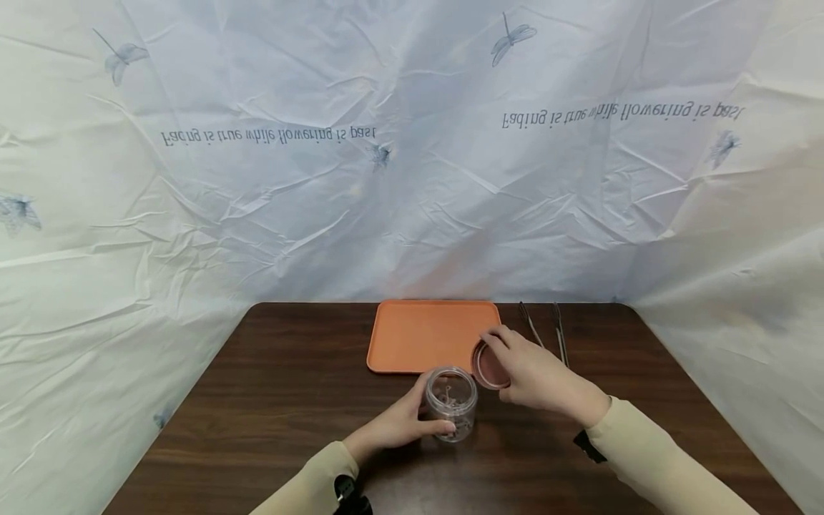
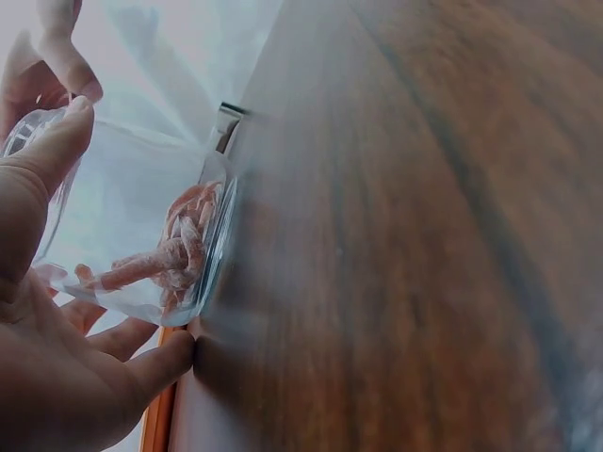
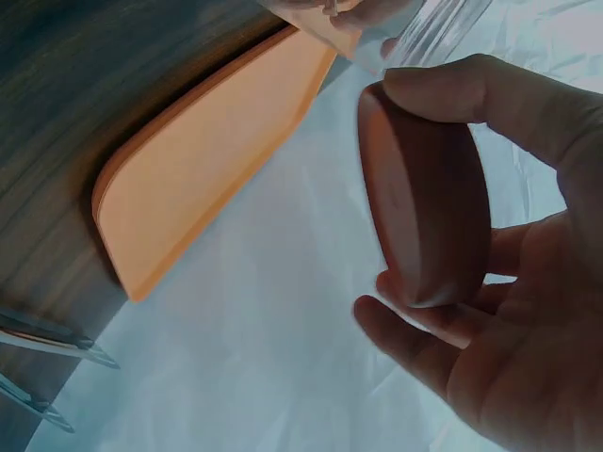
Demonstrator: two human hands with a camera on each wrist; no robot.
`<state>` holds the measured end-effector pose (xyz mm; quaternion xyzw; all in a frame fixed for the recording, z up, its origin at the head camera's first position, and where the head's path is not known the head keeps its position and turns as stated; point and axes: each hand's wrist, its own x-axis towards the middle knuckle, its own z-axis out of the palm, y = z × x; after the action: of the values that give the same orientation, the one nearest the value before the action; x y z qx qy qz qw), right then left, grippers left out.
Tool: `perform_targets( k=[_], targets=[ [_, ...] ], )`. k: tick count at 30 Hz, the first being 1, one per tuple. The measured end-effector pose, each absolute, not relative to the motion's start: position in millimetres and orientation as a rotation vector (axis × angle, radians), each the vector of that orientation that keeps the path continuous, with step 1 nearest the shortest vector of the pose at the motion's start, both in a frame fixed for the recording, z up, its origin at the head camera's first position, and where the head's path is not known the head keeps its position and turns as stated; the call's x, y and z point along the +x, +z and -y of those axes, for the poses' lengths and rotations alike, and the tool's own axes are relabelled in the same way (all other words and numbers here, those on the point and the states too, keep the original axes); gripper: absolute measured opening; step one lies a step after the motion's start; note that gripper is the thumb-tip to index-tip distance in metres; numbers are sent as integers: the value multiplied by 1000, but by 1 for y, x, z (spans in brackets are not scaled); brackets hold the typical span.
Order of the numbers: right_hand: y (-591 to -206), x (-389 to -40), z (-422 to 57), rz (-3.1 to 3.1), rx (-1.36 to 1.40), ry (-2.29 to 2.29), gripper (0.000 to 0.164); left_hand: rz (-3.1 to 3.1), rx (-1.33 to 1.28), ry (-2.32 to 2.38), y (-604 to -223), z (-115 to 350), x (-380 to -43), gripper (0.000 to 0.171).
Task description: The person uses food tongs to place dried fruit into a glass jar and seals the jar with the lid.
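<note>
A clear jar [image 1: 460, 413] with its mouth uncovered stands upright on the dark wooden table. My left hand [image 1: 400, 420] holds it, thumb on the near side and fingers around the far side. In the left wrist view, several reddish, twisted pieces [image 2: 179, 247] lie at the bottom of the jar; I cannot tell what they are. Just right of the jar's mouth, my right hand [image 1: 539, 373] grips a round reddish-brown lid [image 1: 492, 366] by its rim. The lid is tilted on edge and apart from the jar, as the right wrist view also shows.
An orange rectangular tray [image 1: 428, 336] lies at the back of the table [image 1: 290, 379], behind the jar. Metal tongs [image 1: 561, 336] lie right of it, partly hidden behind my right hand. A wrinkled white printed sheet [image 1: 309, 222] hangs behind and around the table.
</note>
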<state>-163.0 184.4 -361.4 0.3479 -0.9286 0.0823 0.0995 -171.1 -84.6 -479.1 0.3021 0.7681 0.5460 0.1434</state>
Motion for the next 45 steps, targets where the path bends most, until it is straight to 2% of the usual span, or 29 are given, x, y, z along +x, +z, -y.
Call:
perform_targets(
  k=[8, 16, 23, 31, 35, 45],
  targets=[
    [-357, -160, -176, 2787, 1102, 336, 88, -2205, 860, 1563, -477, 84, -168, 88],
    [-355, -166, -159, 2769, 1287, 510, 94, -2206, 881, 1562, -476, 84, -170, 87],
    [-363, -176, -149, 2866, 1439, 614, 82, -2163, 877, 1589, -482, 84, -170, 93],
    [-359, -182, -140, 2976, 1533, 562, 80, -2176, 863, 1563, -484, 84, -169, 98],
    [-355, -182, -136, 2992, 1530, 508, 80, -2173, 868, 1559, -483, 85, -169, 99],
    [-356, -182, -130, 3009, 1327, 395, 85, -2197, 851, 1546, -481, 88, -173, 97]
  ],
)
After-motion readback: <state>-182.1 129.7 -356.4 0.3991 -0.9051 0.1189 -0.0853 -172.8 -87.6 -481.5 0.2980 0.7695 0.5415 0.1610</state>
